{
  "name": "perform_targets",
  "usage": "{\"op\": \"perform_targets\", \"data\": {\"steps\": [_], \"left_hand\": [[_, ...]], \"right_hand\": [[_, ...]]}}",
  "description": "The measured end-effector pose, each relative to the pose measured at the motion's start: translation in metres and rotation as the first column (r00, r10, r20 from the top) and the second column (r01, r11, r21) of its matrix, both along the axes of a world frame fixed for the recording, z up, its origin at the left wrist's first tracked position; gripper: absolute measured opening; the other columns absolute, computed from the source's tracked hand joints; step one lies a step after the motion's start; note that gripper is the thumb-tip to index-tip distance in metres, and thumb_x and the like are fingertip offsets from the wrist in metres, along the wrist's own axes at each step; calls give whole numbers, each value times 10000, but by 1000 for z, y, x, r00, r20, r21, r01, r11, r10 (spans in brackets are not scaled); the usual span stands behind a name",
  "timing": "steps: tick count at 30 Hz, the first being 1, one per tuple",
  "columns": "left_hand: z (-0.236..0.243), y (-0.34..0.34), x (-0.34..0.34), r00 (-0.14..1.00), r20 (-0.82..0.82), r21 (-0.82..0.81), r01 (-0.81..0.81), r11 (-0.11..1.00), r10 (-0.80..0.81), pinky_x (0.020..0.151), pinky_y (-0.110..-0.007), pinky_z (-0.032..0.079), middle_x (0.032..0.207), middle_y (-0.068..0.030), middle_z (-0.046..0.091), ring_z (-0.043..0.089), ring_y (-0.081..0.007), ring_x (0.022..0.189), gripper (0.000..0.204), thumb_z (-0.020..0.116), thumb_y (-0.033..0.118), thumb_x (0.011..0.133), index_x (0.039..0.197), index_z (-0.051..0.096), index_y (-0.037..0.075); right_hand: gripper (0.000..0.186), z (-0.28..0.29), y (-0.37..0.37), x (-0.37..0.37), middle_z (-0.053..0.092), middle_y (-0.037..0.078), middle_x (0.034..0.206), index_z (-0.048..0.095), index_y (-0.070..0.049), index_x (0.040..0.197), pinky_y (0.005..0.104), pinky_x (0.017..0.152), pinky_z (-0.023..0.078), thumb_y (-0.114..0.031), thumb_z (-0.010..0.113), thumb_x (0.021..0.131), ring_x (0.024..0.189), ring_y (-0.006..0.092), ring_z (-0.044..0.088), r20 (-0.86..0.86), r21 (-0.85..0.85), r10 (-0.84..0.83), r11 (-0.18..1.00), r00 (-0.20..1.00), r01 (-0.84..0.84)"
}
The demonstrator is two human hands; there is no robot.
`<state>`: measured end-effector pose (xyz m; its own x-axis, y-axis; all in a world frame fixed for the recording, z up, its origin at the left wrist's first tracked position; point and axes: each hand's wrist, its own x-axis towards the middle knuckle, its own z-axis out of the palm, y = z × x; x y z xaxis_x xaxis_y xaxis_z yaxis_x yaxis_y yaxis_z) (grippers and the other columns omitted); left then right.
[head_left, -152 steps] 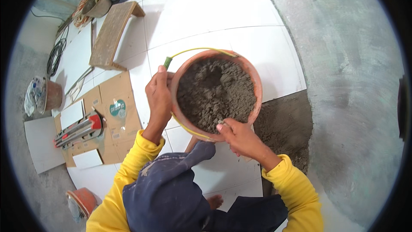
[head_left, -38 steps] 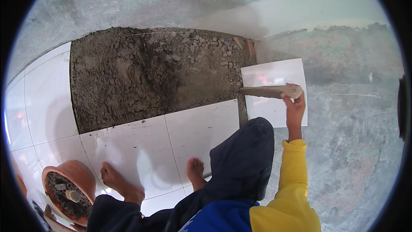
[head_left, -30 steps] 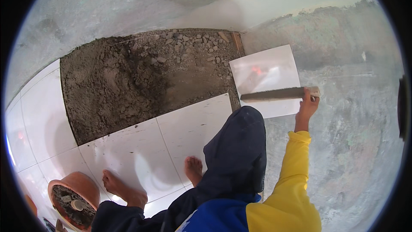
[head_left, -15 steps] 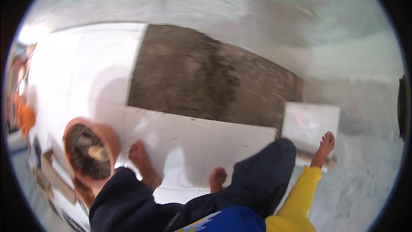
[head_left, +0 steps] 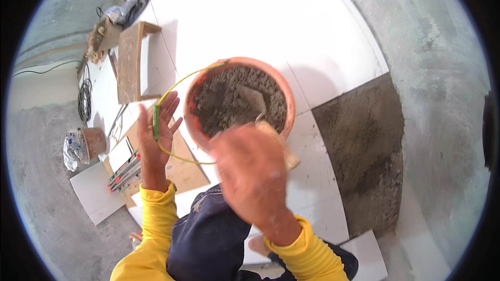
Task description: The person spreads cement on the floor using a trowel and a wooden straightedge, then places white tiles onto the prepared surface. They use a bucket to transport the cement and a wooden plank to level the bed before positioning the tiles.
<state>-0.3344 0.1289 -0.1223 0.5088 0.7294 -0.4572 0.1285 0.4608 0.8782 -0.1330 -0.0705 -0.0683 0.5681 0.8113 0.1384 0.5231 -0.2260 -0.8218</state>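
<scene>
Here, nearest of all, the right hand [head_left: 252,171] hangs over the near rim of the orange bucket [head_left: 289,105], blurred, its fingers turned under so that I cannot tell whether they touch the trowel's wooden handle [head_left: 284,148] just beside them. A firm, full wrap of that handle would serve best, the wrist kept loose so that the blade [head_left: 253,100] comes out level rather than tipping its load. The blade lies flat within the grey mortar [head_left: 221,93], which looks stiff and crumbly; sliding under from the side should lift a cleaner scoop than digging straight down. Just left of the bucket, the left hand [head_left: 160,138] is palm up, fingers spread apart, with the green grip [head_left: 155,119] of the yellow wire handle [head_left: 182,159] lying across it, not enclosed. Closing all the fingers round that grip would be wise before any weight comes on it, since a loose handle may let the bucket swing. Beyond, to the right of the white tile floor [head_left: 310,190], the grey bed [head_left: 364,145] meets the wall [head_left: 442,88]; keeping spills off the tiles' edges should help.
</scene>
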Motion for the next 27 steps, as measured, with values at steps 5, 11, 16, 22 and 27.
{"op": "perform_targets", "data": {"steps": [5,11,16,22,27], "left_hand": [[2,-2,12,975,-205,-15,-87,996,83,1247,-628,306,1599,-135,528,484,-388,1471,607,481,542,1113,1468,572,59],[-22,19,-16,991,-101,-369,-115,922,84,1235,-576,305,1665,-131,439,391,-287,1547,681,326,552,1156,1621,376,58],[-9,21,-6,971,-171,-401,-224,888,167,1188,-521,388,1645,-91,475,430,-256,1517,564,348,461,1165,1562,431,69],[14,11,-2,956,-286,-256,-9,967,-67,1240,-525,347,1674,-87,442,399,-261,1542,595,438,405,1149,1637,339,79],[3,33,-6,936,-344,-371,-58,927,-80,1246,-500,343,1681,-131,424,415,-297,1526,630,461,411,1140,1650,349,60]], "right_hand": [[348,-34,-11,12,715,169,1104,633,-87,1234,527,799,563,-294,731,972,958,405,734,-50,-783,52,617,997,-72],[355,37,-12,6,725,180,1109,603,-106,1267,562,757,576,-256,714,965,916,407,745,-53,-784,-77,621,996,7],[336,17,-12,-23,715,179,1062,606,-81,1223,519,759,547,-184,734,930,906,401,723,-271,-794,-316,608,909,-25],[435,-8,99,-90,633,33,1221,549,-38,1374,311,909,551,-80,729,980,1082,122,629,-996,-80,-61,923,-62,377],[422,22,117,-81,565,38,1126,466,-77,1324,344,747,558,-105,691,968,892,160,636,-976,-79,13,910,-218,407]]}}
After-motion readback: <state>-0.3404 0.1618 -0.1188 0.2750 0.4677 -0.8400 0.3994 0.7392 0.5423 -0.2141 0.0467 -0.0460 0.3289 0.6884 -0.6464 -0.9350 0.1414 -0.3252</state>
